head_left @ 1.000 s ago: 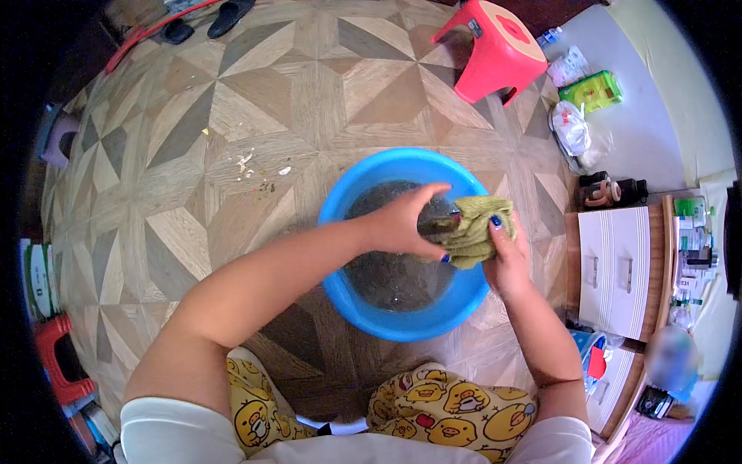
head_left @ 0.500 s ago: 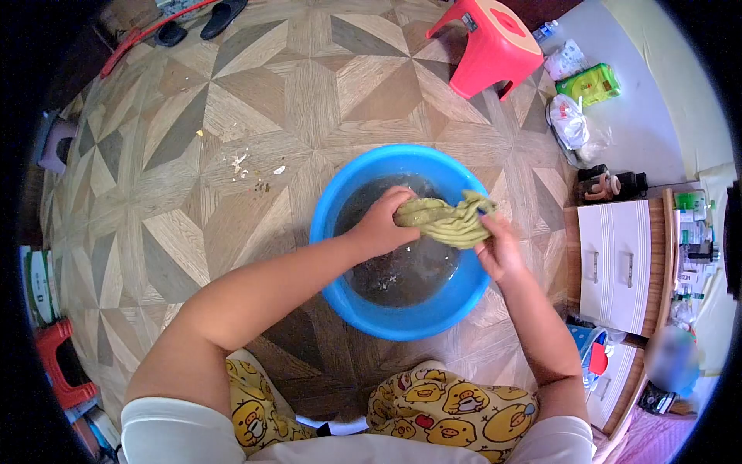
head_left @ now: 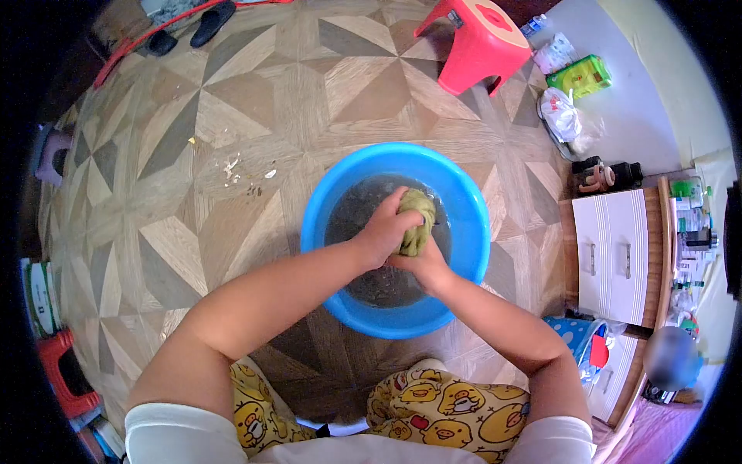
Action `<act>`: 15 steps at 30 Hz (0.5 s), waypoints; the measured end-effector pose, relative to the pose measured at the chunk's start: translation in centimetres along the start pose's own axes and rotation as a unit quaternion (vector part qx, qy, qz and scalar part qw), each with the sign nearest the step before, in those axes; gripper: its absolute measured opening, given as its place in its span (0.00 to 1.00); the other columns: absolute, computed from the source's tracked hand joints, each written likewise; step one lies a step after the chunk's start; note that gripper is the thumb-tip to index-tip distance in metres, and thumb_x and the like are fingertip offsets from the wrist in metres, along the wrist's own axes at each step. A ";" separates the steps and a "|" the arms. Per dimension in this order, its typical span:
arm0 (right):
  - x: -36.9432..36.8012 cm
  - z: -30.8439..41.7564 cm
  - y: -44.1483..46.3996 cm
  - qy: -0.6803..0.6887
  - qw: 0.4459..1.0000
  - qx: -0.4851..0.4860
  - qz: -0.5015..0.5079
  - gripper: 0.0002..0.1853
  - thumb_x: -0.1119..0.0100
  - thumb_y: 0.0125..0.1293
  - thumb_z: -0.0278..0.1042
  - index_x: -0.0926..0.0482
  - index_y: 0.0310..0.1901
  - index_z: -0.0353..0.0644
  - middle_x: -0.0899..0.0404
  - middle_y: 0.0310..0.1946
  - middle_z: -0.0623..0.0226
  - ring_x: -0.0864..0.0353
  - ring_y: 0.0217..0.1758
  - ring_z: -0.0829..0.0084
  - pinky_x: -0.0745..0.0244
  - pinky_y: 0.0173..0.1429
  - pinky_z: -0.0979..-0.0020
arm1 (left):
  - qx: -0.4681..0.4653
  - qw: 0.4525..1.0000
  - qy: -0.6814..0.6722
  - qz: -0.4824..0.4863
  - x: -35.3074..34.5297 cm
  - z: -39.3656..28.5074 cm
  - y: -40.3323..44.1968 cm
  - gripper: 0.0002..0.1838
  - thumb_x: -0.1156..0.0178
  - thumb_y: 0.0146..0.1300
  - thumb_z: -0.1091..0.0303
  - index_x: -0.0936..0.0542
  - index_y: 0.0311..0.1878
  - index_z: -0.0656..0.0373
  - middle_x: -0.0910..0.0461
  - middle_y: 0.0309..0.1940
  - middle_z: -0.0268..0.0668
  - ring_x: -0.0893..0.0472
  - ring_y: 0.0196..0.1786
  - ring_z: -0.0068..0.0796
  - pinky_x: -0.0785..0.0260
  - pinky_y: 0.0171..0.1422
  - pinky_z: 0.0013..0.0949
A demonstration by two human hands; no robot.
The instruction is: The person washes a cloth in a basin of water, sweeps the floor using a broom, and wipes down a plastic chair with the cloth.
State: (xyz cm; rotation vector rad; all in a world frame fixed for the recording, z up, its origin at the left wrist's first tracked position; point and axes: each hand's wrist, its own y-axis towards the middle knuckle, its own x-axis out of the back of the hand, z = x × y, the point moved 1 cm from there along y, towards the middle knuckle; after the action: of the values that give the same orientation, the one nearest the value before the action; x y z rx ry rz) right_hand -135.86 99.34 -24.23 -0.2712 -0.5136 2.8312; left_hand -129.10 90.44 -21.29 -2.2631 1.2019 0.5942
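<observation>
A green cloth (head_left: 416, 220) is bunched up between my two hands, over the blue basin (head_left: 473, 232). My left hand (head_left: 384, 230) wraps around it from the left, its fingers closed. From below and to the right, my right hand (head_left: 425, 267) grips the lower part of the bundle, with some fingers hidden behind the cloth. The two hands are close together. Dark, murky water (head_left: 359, 205) lies in the basin beneath them.
A red stool (head_left: 479, 46) stands at the back right. White drawers (head_left: 610, 259) and a blue dotted bin (head_left: 573, 336) are to the right. Small scraps (head_left: 232, 170) lie on the floor left of the basin. Dark slippers (head_left: 210, 25) rest at the far left.
The cloth went from stretched between my hands to a compact bunch. My right hand moved left and down, close to my left hand. The view shifted slightly.
</observation>
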 end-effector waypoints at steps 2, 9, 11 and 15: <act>-0.4 -0.1 0.3 0.015 1.000 -0.018 -0.013 0.37 0.42 0.35 0.18 0.49 0.50 0.41 0.38 0.43 0.64 0.38 0.48 0.68 0.41 0.51 0.71 | -0.007 0.998 0.019 -0.058 0.1 0.3 0.1 0.19 0.52 0.40 0.73 0.38 0.40 0.63 0.33 0.36 0.40 0.33 0.39 0.26 0.40 0.44 0.27; -1.7 -0.6 1.4 0.016 0.999 -0.024 -0.034 0.28 0.45 0.40 0.18 0.42 0.46 0.40 0.34 0.40 0.65 0.35 0.45 0.71 0.38 0.46 0.71 | -0.165 0.918 0.306 -0.188 1.1 1.9 1.2 0.22 0.43 0.36 0.73 0.38 0.38 0.59 0.34 0.31 0.37 0.34 0.38 0.27 0.41 0.43 0.28; -1.8 -0.4 1.4 -0.030 0.999 -0.012 -0.039 0.28 0.45 0.40 0.20 0.42 0.46 0.40 0.34 0.40 0.65 0.35 0.45 0.72 0.38 0.46 0.71 | -0.203 0.909 0.312 -0.190 1.2 1.6 1.2 0.22 0.42 0.34 0.73 0.37 0.37 0.58 0.33 0.30 0.36 0.33 0.37 0.27 0.40 0.42 0.28; -2.1 -0.3 1.4 -0.132 0.989 0.028 -0.055 0.23 0.46 0.43 0.24 0.38 0.44 0.39 0.32 0.39 0.64 0.34 0.44 0.70 0.38 0.46 0.72 | -0.143 0.893 0.390 -0.170 1.7 2.5 1.4 0.17 0.42 0.32 0.71 0.33 0.31 0.60 0.31 0.23 0.39 0.30 0.30 0.32 0.37 0.37 0.30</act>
State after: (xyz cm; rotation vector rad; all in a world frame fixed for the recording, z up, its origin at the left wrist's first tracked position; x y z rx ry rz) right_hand -134.04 97.60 -24.76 0.1411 -0.4827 2.7815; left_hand -129.74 90.25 -24.55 -3.0093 1.0259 -0.3501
